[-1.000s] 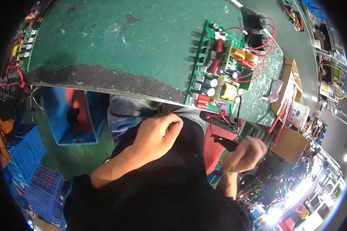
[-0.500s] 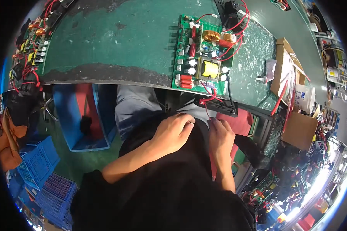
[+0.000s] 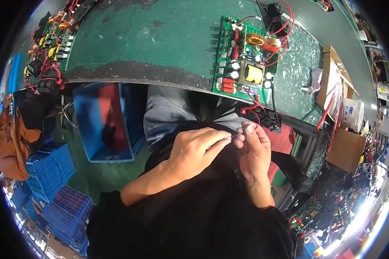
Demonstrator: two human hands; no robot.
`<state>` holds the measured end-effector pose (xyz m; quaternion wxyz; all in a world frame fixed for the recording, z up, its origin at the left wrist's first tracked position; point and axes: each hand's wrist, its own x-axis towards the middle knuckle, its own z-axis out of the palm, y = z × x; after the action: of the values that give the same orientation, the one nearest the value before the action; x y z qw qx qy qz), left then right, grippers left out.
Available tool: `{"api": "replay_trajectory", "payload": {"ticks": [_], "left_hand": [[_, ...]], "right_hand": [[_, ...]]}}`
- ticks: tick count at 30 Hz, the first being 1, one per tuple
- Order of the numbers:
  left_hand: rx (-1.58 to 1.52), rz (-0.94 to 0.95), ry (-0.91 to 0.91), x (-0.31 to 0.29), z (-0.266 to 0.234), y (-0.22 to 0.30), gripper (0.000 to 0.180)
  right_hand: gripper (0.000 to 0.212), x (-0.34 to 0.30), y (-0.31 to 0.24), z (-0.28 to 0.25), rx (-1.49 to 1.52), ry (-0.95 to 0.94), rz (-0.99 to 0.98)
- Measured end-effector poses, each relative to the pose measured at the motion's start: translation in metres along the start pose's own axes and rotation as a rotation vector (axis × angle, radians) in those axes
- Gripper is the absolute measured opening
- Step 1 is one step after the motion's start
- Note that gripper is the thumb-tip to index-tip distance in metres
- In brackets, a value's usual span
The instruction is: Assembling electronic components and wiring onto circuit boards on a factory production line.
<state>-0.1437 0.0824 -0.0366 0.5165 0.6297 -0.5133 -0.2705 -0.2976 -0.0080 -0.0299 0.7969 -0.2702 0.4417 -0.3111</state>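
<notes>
The right hand point(image 3: 254, 149) is pinched on the red wire point(image 3: 234, 136), likely to steady it; the left hand point(image 3: 194, 149), fingertips together, seems clamped on it just beside. The wire loops toward the board point(image 3: 246, 56), which lies at the surface's point(image 3: 138, 47) near edge, probably keeping its leads within reach.

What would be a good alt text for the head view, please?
A person's right hand pinches a red wire close to the left hand, before a green bench bearing a circuit board. A blue bin stands below, to the left.
</notes>
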Motion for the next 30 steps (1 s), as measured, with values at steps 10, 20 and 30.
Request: {"api": "replay_trajectory", "payload": {"ticks": [10, 20, 30], "left_hand": [[-0.776, -0.710, -0.210, 0.009, -0.001, 0.002, 0.027], [-0.682, -0.706, -0.163, 0.020, 0.002, 0.007, 0.027], [-0.730, -0.635, -0.073, 0.030, 0.005, -0.004, 0.027]], "right_hand": [[0.018, 0.002, -0.016, -0.013, -1.026, -0.345, -0.671], [0.065, 0.024, 0.003, -0.014, -0.871, -0.158, -1.099], [0.019, 0.020, -0.029, 0.026, -1.499, -0.110, -1.000]]}}
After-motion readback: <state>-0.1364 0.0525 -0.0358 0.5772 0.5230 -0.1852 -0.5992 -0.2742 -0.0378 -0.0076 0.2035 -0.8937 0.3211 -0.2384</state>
